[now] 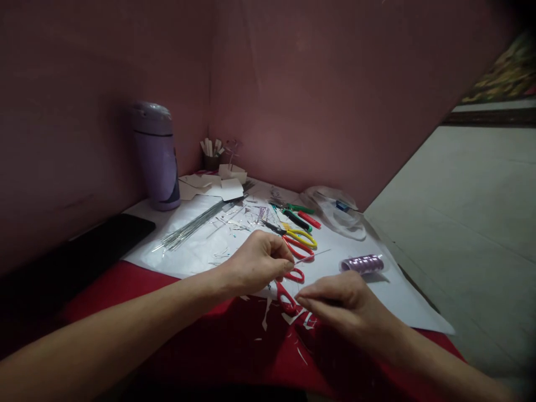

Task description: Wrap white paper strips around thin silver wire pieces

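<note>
Thin wire in left hand

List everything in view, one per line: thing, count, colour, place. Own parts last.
Bottle: 1, purple, back left
Dark slab: 1, black, left edge
Cup: 1, dark, far corner
White sticks: several, in cup
Cards: several, pale, back
Wire bundle: 1, silvery, left of centre
Scraps: many, mostly pale, scattered
Handled tools: several, green/black/yellow/red, centre
Scissors: 1, red handles, between hands
Plastic bag: 1, clear/whitish, back right
Spool: 1, shiny purple, right
Sheet: white, under tools
Cloth: red, front
Walls: pink, behind
Strand: 1, thin, pale, in left grip
Left hand: 1, centre
Right hand: 1, right of centre
</note>
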`<state>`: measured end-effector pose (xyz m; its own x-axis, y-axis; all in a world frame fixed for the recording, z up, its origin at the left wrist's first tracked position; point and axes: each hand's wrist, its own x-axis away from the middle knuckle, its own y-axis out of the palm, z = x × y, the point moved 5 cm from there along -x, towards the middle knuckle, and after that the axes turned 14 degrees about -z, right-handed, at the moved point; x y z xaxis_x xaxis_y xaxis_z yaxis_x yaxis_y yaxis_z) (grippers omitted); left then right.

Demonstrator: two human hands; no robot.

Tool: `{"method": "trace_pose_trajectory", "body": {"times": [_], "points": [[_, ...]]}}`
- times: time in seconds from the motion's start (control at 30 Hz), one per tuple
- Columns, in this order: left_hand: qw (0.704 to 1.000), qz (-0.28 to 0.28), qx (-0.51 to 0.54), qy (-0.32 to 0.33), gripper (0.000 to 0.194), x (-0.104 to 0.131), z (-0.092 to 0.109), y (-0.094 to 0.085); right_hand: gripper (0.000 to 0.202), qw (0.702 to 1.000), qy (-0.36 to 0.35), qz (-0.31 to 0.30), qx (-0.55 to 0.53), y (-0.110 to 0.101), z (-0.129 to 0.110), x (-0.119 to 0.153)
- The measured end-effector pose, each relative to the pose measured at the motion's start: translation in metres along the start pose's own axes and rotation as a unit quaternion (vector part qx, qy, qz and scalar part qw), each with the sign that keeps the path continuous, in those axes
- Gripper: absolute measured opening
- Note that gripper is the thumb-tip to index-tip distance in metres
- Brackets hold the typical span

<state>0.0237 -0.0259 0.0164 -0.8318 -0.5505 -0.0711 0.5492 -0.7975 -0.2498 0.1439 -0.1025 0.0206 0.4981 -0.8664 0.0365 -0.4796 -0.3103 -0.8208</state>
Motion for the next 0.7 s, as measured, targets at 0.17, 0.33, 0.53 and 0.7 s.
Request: {"method": "trace_pose_trajectory", "body": {"times": [0.17, 0.33, 0.53, 0.7], "points": [[0.992, -0.025, -0.118, 0.025, 0.014, 0.003, 0.003, 0.008, 0.023, 0.969, -0.066, 0.054, 0.231, -0.04, -0.044, -0.006], [0.997, -0.073, -0.005, 0.026, 0.007, 0.003, 0.004, 0.01, 0.017, 0.999, 0.018, 0.03, -0.01, -0.058, 0.016, -0.029], [0.999, -0.017, -0.046, 0.012, 0.009, 0.0, 0.002, 0.002, 0.025, 1.0, 0.013, -0.013, 0.017, -0.006, 0.012, -0.003], [0.987, -0.029, -0.154, 0.021, 0.014, 0.004, 0.004, 0.007, 0.021, 0.972, -0.074, 0.035, 0.221, -0.035, -0.044, -0.001]]}}
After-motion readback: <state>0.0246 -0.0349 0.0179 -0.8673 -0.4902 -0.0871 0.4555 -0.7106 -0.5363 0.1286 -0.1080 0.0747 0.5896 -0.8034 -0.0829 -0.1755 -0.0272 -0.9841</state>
